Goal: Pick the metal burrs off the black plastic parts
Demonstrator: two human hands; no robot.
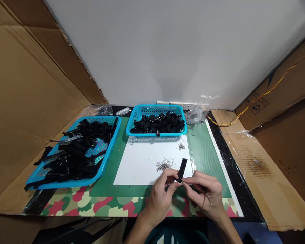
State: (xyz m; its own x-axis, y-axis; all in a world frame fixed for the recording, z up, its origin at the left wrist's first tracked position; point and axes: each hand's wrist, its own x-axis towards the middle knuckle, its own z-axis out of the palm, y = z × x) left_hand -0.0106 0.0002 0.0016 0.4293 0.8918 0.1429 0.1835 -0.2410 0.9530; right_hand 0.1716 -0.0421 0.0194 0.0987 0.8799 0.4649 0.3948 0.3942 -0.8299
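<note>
My left hand (164, 189) pinches a slim black plastic part (183, 166) near its lower end, and the part stands tilted up from the fingers. My right hand (204, 189) is closed at that same end, its thumb and forefinger touching or nearly touching the part. A thin metal rod-like tool (208, 199) sticks out below the right palm; its tip is hidden between the fingers. Just beyond the hands, a pile of tiny metal pieces (165, 165) lies on a white sheet (134, 169). A smaller pile of tiny pieces (181, 146) is farther back.
A blue basket (156, 135) of small black parts stands at the back. Another blue basket (104, 169), holding longer black parts, is at the left. Clear plastic bags (197, 115) lie at the back right. Cardboard walls (33, 67) flank the table; a yellow cable (269, 91) runs along the right.
</note>
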